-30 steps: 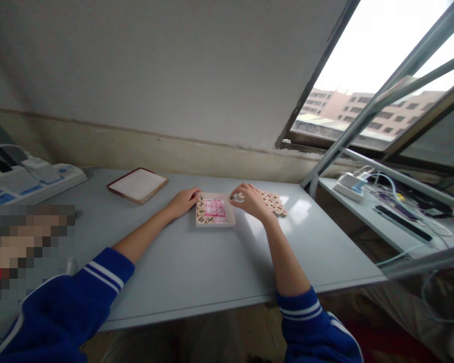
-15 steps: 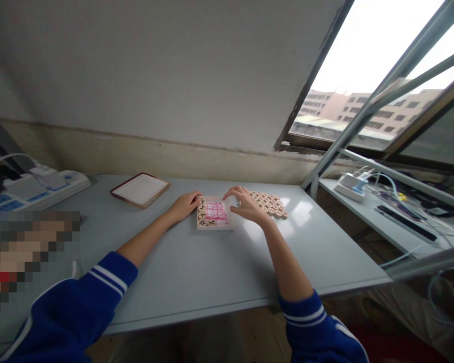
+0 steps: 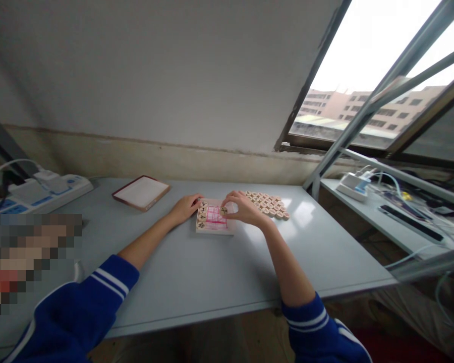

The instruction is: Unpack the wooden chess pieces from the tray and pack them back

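Observation:
A shallow, pale box with a magenta grid inside lies on the desk. Several round Chinese chess pieces form a column along its left side, their dark characters facing up. Gripping the box's far left corner is my left hand, fingers bent around the rim. My right hand is over the box's right half, with a single chess piece pinched between thumb and fingertips. Just beyond that hand, many more chess pieces sit packed in rows on the desk.
A flat box lid with a dark red edge rests to the left. Power strips stand at the far left and on the neighbouring desk. A metal frame post rises at the right. The wall borders the desk's back.
The piece that lay in the box beside the bottom of the left column is now in my right hand, whose fingers have closed. My left hand stays at the box corner.

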A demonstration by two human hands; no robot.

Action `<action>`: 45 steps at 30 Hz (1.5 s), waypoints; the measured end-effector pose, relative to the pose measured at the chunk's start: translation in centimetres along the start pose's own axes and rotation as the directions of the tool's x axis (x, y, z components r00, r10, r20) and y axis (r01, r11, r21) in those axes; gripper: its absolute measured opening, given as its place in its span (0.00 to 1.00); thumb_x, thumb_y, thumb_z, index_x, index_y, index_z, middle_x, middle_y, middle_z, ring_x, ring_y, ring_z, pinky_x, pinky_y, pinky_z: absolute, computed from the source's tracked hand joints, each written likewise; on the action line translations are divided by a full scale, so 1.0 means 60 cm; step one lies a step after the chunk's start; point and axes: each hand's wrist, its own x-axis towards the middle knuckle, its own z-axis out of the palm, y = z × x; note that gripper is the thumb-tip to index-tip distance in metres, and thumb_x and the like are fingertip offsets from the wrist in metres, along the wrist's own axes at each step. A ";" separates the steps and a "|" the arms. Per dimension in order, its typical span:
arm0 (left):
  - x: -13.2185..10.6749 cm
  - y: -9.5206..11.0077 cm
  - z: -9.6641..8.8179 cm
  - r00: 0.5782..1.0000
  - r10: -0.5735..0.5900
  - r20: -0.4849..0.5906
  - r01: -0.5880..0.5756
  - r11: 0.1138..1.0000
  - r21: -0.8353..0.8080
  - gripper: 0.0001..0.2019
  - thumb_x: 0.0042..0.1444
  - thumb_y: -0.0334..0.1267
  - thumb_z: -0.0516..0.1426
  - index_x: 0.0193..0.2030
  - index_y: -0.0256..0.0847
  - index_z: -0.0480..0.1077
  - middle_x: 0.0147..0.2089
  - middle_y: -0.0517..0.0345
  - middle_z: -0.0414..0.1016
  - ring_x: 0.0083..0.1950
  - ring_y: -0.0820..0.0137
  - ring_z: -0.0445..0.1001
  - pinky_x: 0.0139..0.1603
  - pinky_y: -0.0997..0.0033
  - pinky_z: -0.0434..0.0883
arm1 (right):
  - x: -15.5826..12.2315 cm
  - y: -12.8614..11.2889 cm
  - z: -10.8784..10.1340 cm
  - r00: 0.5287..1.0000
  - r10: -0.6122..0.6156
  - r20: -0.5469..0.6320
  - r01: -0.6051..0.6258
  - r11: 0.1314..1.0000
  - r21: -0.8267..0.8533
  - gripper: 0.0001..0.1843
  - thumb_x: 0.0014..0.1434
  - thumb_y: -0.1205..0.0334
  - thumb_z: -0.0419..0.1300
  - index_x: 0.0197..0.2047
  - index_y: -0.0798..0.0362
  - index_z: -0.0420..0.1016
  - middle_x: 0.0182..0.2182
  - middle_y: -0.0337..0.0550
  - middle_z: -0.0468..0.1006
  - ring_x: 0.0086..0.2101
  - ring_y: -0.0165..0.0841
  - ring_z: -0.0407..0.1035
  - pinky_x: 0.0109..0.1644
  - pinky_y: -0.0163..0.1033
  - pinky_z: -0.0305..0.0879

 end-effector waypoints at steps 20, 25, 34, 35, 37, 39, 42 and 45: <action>0.003 -0.012 -0.001 0.998 -0.020 0.061 0.032 0.980 -0.198 0.16 0.51 0.44 0.50 0.39 0.35 0.71 0.35 0.55 0.74 0.34 0.71 0.68 0.36 0.75 0.62 | 0.004 0.004 0.011 0.997 0.043 -0.057 -0.039 0.997 0.073 0.14 0.51 0.67 0.58 0.43 0.50 0.67 0.38 0.41 0.67 0.39 0.31 0.60 0.44 0.38 0.57; 0.004 -0.015 -0.015 0.976 0.003 0.218 0.081 0.925 -0.372 0.14 0.46 0.42 0.54 0.34 0.33 0.72 0.32 0.55 0.74 0.34 0.71 0.68 0.36 0.74 0.63 | 0.046 -0.044 0.062 0.995 -0.100 0.022 0.101 0.991 -0.088 0.16 0.50 0.63 0.61 0.44 0.48 0.68 0.40 0.43 0.66 0.41 0.34 0.58 0.44 0.40 0.57; -0.008 -0.035 -0.044 0.953 0.012 0.301 0.118 0.905 -0.410 0.09 0.43 0.35 0.53 0.29 0.33 0.71 0.28 0.58 0.72 0.32 0.72 0.67 0.36 0.75 0.62 | 0.078 -0.083 0.075 0.987 -0.157 0.020 0.157 0.955 -0.251 0.17 0.46 0.60 0.63 0.42 0.50 0.69 0.44 0.43 0.64 0.43 0.35 0.56 0.45 0.40 0.56; -0.008 -0.035 -0.046 0.953 0.013 0.302 0.118 0.904 -0.411 0.09 0.43 0.35 0.53 0.29 0.33 0.71 0.28 0.58 0.72 0.32 0.72 0.67 0.36 0.76 0.62 | 0.077 -0.084 0.076 0.988 -0.153 0.013 0.151 0.957 -0.248 0.17 0.47 0.60 0.63 0.42 0.49 0.69 0.44 0.43 0.64 0.44 0.35 0.56 0.46 0.41 0.55; -0.008 -0.033 -0.048 0.953 0.009 0.303 0.124 0.900 -0.417 0.09 0.43 0.34 0.52 0.29 0.34 0.72 0.29 0.58 0.73 0.33 0.72 0.67 0.37 0.76 0.62 | 0.074 -0.085 0.081 0.990 -0.144 -0.003 0.139 0.959 -0.245 0.16 0.47 0.59 0.63 0.42 0.47 0.70 0.45 0.42 0.64 0.44 0.36 0.55 0.46 0.42 0.54; -0.007 -0.031 -0.050 0.949 0.010 0.314 0.129 0.898 -0.421 0.10 0.44 0.34 0.51 0.30 0.34 0.72 0.30 0.58 0.73 0.34 0.72 0.67 0.38 0.76 0.62 | 0.072 -0.086 0.085 0.991 -0.130 -0.012 0.124 0.964 -0.236 0.16 0.48 0.59 0.63 0.42 0.45 0.70 0.45 0.41 0.64 0.45 0.36 0.55 0.47 0.43 0.53; -0.005 -0.030 -0.053 0.942 0.030 0.336 0.119 0.902 -0.415 0.11 0.44 0.35 0.51 0.31 0.34 0.72 0.30 0.58 0.74 0.34 0.72 0.67 0.38 0.76 0.62 | 0.073 -0.084 0.084 0.994 -0.107 -0.011 0.104 0.978 -0.184 0.15 0.46 0.58 0.63 0.41 0.46 0.71 0.45 0.41 0.65 0.45 0.36 0.55 0.46 0.42 0.54; -0.007 -0.028 -0.055 0.943 0.031 0.331 0.104 0.918 -0.382 0.11 0.44 0.36 0.52 0.31 0.34 0.73 0.29 0.58 0.73 0.33 0.72 0.66 0.36 0.76 0.62 | 0.076 -0.066 0.069 0.995 -0.092 -0.038 0.089 0.993 -0.080 0.14 0.46 0.55 0.63 0.37 0.46 0.73 0.43 0.41 0.66 0.44 0.35 0.57 0.46 0.41 0.54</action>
